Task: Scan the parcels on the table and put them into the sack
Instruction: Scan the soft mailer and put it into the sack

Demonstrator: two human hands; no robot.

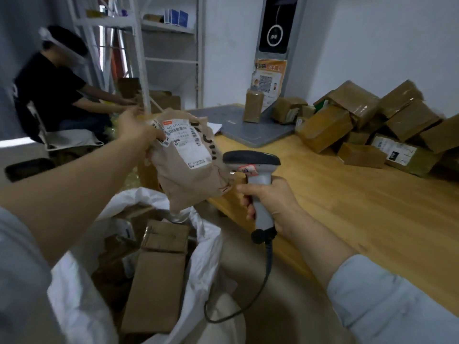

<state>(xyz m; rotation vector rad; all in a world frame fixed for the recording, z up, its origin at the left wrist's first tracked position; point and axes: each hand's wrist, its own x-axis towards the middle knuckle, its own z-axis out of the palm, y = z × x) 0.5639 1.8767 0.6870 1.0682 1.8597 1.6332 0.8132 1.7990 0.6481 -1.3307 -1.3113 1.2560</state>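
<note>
pale wooden counter [347,219] runs across the right of the frame, with a heap of tape-wrapped brown parcels [360,120] piled at two o'clock against the white wall. at twelve o'clock a grey platform [255,135] sits on the counter's far end, and one brown parcel [253,105] stands upright on it below an orange poster [269,78]. your left hand [135,131], at ten o'clock, grips the top edge of a crumpled brown paper mailer [188,177], fingers and thumb curled round it, holding it in the air with its white shipping label [191,142] facing you. the mailer hangs above the open mouth of the white sack [82,306], which fills the frame from six to eight o'clock and carries several cardboard boxes [159,289]. your right hand [273,204], just off centre at four o'clock, is wrapped round the grey handle of a barcode scanner [253,167]. its dark head sits just beside the mailer's right edge; whether the two touch cannot be told. a black cable [265,281] drops from the scanner's base toward six o'clock. far out at ten o'clock, a second person [49,90] in a dark shirt sits by white metal shelving [171,45], arms stretched toward more brown boxes.
</note>
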